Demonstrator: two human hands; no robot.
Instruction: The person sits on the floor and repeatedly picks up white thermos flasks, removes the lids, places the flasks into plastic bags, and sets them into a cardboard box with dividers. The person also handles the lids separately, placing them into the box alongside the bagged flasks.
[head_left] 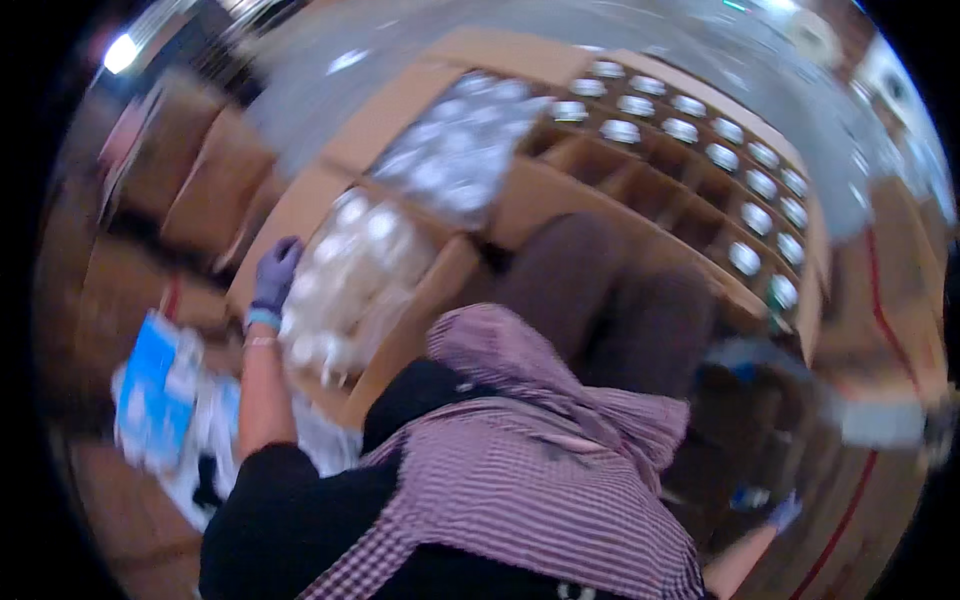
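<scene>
L hand [277, 274] by box [418, 325]; knees [580, 262] nr divided ctn [642, 186]

The scarf [530, 460] is pink with dark checks, the shirt [265, 520] black, the left glove [274, 275] lavender. The boxes [530, 200] are brown, the caps [620, 131] silvery, the packet [150, 385] blue.

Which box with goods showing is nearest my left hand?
The box of jumbled whitish items: your left hand is at its left side; the others sit farther right.

Matt cardboard box [418, 322]; shiny, metallic-looking lids [620, 131]; matt woven cloth scarf [520, 465].
</scene>
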